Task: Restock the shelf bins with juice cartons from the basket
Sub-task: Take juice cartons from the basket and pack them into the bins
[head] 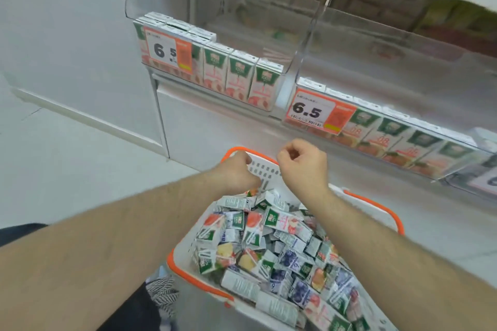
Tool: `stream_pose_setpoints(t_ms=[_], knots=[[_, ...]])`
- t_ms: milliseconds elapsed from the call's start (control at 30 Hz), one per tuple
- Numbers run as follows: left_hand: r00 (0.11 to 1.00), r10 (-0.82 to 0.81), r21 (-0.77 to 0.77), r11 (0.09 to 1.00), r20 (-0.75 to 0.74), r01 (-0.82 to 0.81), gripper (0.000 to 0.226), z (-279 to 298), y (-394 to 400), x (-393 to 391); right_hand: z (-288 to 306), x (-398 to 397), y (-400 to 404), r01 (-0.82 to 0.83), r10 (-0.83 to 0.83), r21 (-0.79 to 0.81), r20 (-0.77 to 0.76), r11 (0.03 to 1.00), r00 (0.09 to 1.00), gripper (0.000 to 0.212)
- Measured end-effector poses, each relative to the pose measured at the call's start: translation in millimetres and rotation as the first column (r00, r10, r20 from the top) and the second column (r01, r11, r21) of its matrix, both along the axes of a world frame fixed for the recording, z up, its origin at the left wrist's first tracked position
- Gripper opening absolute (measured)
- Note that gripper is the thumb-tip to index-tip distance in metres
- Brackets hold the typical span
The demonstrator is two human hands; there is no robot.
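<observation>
Shelf bins point(269, 67) hold upright cartons point(236, 72), fronts outward.

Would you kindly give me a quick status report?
Left hand and right hand curled, empty, over basket. Cartons heaped in it. Shelf bins part filled. Nothing in the way.

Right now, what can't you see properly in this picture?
Head view only:
- Left hand: its fingers curl down behind the hand at the basket, so a grip can't be judged.
- Cartons at the bottom of the basket: buried under the top juice cartons.
- Left price tag: small print too blurred.
- Right shelf bin: cut off by the right edge.
- Upper shelf goods: blurred behind clear plastic.
</observation>
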State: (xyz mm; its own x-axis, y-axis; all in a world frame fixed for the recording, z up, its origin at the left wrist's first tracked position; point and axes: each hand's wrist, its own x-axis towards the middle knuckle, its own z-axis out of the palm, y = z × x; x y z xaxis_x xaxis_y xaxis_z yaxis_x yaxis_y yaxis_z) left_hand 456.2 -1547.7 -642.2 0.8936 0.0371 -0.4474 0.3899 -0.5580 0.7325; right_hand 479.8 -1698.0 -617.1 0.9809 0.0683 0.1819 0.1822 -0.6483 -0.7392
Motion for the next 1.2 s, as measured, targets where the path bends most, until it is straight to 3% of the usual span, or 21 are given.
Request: stream_pose_setpoints(t_ms=[133, 233, 267, 333, 467, 533, 600, 733, 867, 1033, 1200], knots=[[0.977, -0.197, 0.193, 0.959, -0.078, 0.209, 0.045, -32.2, -8.2, -11.1, -61.1, -8.5, -45.8, 0.044, -0.062, -0.087, -0.205, 0.995, 0.977, 0.019], [0.930, -0.334, 0.267, 0.892, -0.151, 0.364, 0.024, -63.4, -20.5, -22.2, -109.9, -20.6, -75.4, -0.173, 0.031, -0.308, -0.418, 0.936, 0.908, 0.020], [0.915, -0.367, 0.287, 0.870, -0.168, 0.402, 0.026, -75.4, -25.5, -25.8, -123.6, -25.7, -84.1, -0.269, 0.073, -0.356, -0.478, 0.895, 0.876, 0.018], [0.878, -0.433, 0.358, 0.802, -0.201, 0.478, 0.033, -99.5, -35.0, -33.7, -146.6, -37.2, -97.7, -0.456, 0.140, -0.425, -0.593, 0.782, 0.793, 0.013], [0.747, -0.594, 0.580, 0.508, -0.299, 0.637, 0.028, -139.1, -48.4, -48.1, -187.9, -55.8, -113.0, -0.721, 0.281, -0.528, -0.683, 0.449, 0.674, 0.060], [0.684, -0.634, 0.652, 0.354, -0.360, 0.671, 0.038, -149.5, -47.8, -50.9, -199.5, -58.8, -113.6, -0.751, 0.338, -0.601, -0.671, 0.273, 0.660, 0.067], [0.657, -0.653, 0.698, 0.267, -0.376, 0.664, 0.048, -155.1, -44.7, -51.7, -206.2, -59.3, -110.2, -0.724, 0.338, -0.675, -0.655, 0.141, 0.676, 0.067], [0.579, -0.684, 0.713, 0.123, -0.442, 0.690, 0.054, -162.9, -45.6, -56.1, -218.9, -59.9, -92.7, -0.664, 0.267, -0.748, -0.642, -0.009, 0.719, 0.068], [0.565, -0.650, 0.690, 0.085, -0.508, 0.719, 0.047, -168.2, -52.0, -61.5, -227.3, -63.3, -79.4, -0.650, 0.200, -0.758, -0.647, -0.056, 0.736, 0.068], [0.564, -0.615, 0.674, 0.071, -0.551, 0.736, 0.044, -169.6, -59.9, -68.7, -222.7, -69.7, -75.7, -0.608, 0.146, -0.783, -0.622, -0.132, 0.769, 0.050], [0.528, -0.656, 0.657, 0.065, -0.540, 0.751, 0.047, -157.5, -59.5, -70.5, -205.1, -66.2, -83.8, -0.557, 0.190, -0.824, -0.567, -0.108, 0.802, 0.026]])
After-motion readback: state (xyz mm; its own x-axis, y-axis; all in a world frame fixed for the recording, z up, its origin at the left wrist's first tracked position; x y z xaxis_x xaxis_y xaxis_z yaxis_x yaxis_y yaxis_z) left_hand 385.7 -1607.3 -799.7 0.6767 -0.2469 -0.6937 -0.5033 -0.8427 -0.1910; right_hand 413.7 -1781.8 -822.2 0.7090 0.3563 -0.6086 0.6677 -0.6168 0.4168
